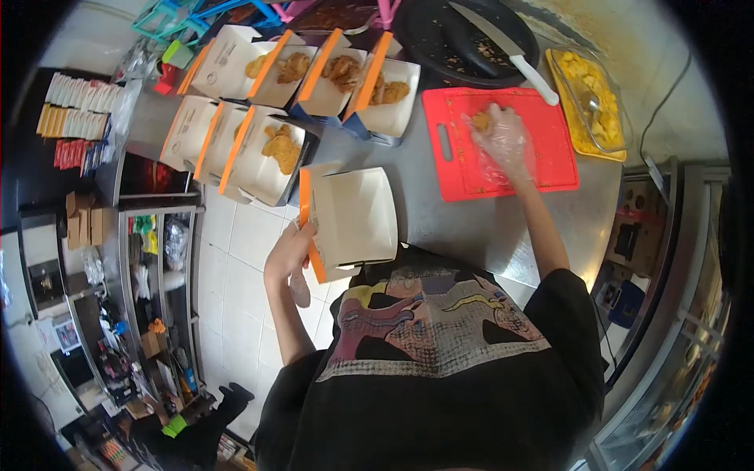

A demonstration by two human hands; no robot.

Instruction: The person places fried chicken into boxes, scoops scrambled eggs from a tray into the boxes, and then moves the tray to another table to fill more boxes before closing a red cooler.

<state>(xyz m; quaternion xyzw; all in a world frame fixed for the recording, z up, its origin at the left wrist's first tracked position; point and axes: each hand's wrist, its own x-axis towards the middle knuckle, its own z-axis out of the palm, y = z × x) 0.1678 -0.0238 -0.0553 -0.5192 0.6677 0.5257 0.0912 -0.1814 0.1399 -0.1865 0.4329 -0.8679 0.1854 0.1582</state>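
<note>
- Left hand (290, 250) has its grip on the side of an open box (353, 216), by the orange edge. Box is at the near edge of the counter (420, 188); whether the counter bears any of its weight, cannot tell.
- Right hand (506, 145), in a clear plastic glove, is over the red cutting board (554, 173), fingers curled at a brown fried piece (481, 120). Grip looks narrow; whether it has closed on the piece, cannot tell, as the hand hides part of it.
- Handling, my judgement: light, even pressure on the sides of the piece. Coating would likely flake under a squeeze, and a loose glove could slip.
- Box: best pinched by the wall alone, mouth upward, fingers out of the inside. Card looks thin and might buckle if pressed hard.
- Knife (530, 71) lies across the rim of a black pan (420, 43), handle reaching to the board's far right corner. Likeliest snag for the right hand; better to work on the near side of it.
- Yellow tray (609, 155) just right of the board, with yellow food (585, 74) and a spoon (591, 102). Little room that way.
- Left: two rows of boxes, several with brown pieces showing. The nearest filled box (255, 177) is close to the held one; a leftward swing could knock it.
- Lower left, well apart: a person in dark clothing (204, 428), beyond the tiled floor (228, 275).
</note>
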